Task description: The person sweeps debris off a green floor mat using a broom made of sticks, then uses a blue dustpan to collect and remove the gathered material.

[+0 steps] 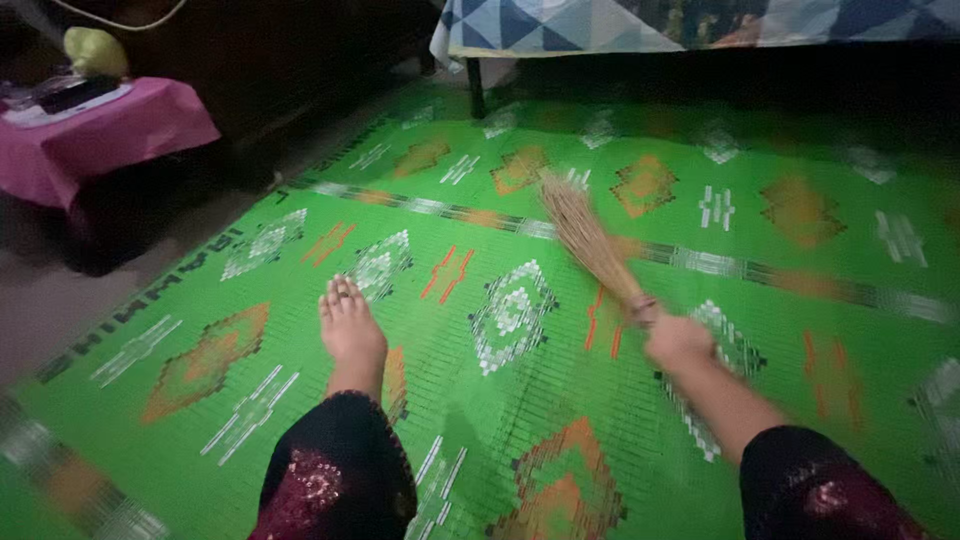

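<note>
My right hand [676,338] is shut on the handle end of a straw broom [588,240]. The broom's bristles fan out away from me and rest on a green woven mat [700,230] with orange and white diamond patterns. The hand and broom are blurred. My left hand is out of sight. My bare foot [350,325] stands on the mat to the left of the broom, below a dark embroidered trouser leg [335,480].
A low table under a pink cloth [100,135] stands at the far left, with dark flat items and a yellow object [95,50] on top. A bed with a blue and white patterned cover [560,25] borders the mat's far edge. Bare floor [50,300] runs along the mat's left side.
</note>
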